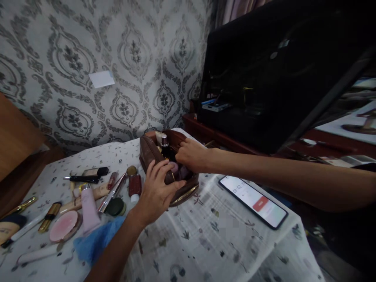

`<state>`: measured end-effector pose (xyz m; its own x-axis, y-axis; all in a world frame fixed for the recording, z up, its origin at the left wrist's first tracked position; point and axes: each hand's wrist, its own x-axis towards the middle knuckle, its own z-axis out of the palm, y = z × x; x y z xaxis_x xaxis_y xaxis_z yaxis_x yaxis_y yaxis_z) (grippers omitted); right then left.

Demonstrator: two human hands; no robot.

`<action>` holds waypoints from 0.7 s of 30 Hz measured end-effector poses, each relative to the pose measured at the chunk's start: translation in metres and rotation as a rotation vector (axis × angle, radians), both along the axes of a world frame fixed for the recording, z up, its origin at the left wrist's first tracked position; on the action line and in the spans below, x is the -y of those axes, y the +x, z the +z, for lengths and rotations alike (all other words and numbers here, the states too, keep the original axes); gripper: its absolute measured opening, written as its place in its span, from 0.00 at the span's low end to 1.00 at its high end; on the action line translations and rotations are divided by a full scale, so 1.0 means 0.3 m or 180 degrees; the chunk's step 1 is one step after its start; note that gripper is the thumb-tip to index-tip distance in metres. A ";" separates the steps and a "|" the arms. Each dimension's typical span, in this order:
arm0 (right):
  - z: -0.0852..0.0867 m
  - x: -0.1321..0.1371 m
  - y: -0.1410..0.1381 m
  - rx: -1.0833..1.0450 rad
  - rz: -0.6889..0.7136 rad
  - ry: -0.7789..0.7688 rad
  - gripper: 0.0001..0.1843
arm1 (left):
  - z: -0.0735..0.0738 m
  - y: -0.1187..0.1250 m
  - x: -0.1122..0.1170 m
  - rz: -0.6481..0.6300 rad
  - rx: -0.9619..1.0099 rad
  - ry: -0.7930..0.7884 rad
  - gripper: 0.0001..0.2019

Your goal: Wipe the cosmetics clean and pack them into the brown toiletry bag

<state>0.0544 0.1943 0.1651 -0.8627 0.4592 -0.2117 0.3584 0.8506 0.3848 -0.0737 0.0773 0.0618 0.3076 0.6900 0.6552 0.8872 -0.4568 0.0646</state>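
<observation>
Bag (151, 153) interior dim, partly behind hands (160, 186) (191, 156)

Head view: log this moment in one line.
left hand: on brown bag, near side; right hand: at bag opening, grip unclear; cosmetics: on tablecloth, left of bag; phone: right of bag

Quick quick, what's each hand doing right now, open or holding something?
Left hand: open, spread over the near edge of the brown bag.
Right hand: curled at the bag's opening; can't tell if it's holding anything.
</observation>
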 end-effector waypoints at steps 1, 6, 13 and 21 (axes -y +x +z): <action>0.005 -0.004 -0.005 0.0020 -0.0015 0.0019 0.09 | 0.000 0.000 0.000 0.0003 -0.0002 0.0006 0.15; 0.006 -0.027 -0.037 0.0080 -0.0111 -0.0002 0.12 | -0.003 -0.003 -0.003 0.0005 -0.0043 -0.0024 0.16; -0.060 -0.039 -0.052 0.0112 -0.0233 -0.0275 0.13 | 0.007 -0.002 0.000 -0.0030 -0.0090 -0.0025 0.16; -0.031 -0.067 -0.067 0.0254 -0.0448 -0.0756 0.20 | 0.013 0.001 0.002 0.0014 -0.0164 -0.0074 0.16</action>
